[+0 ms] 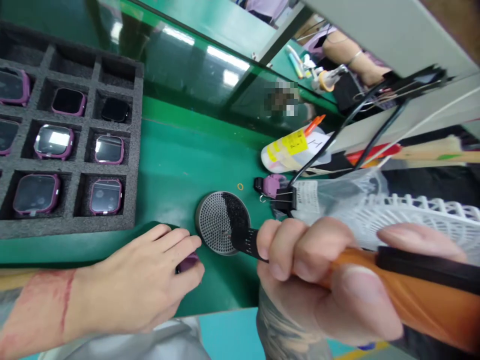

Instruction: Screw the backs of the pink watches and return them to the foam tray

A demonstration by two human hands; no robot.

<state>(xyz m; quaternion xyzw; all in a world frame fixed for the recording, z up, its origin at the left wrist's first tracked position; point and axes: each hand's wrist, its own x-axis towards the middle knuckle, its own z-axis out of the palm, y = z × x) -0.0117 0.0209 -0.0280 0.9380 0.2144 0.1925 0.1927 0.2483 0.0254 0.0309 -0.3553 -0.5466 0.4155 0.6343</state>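
Note:
My right hand (315, 285) is wrapped around an orange electric screwdriver (431, 300) with a black nose. Its tip points into a round metal dish (212, 220) with a perforated plate, where tiny dark screws are heaped along one side; whether the bit touches a screw I cannot tell. Left of the dish, my left hand (150, 275) lies low over the green bench with its fingers curled around a purple watch case (188, 262). Most of that case is hidden under the fingers.
A grey foam tray (137, 150) with several purple-framed watches stands at the left. Behind the dish are a small orange ring (240, 186), a purple watch-like piece (273, 185), a black binder clip (284, 201) and a white bottle (279, 155). A white fan grille (420, 212) stands at the right.

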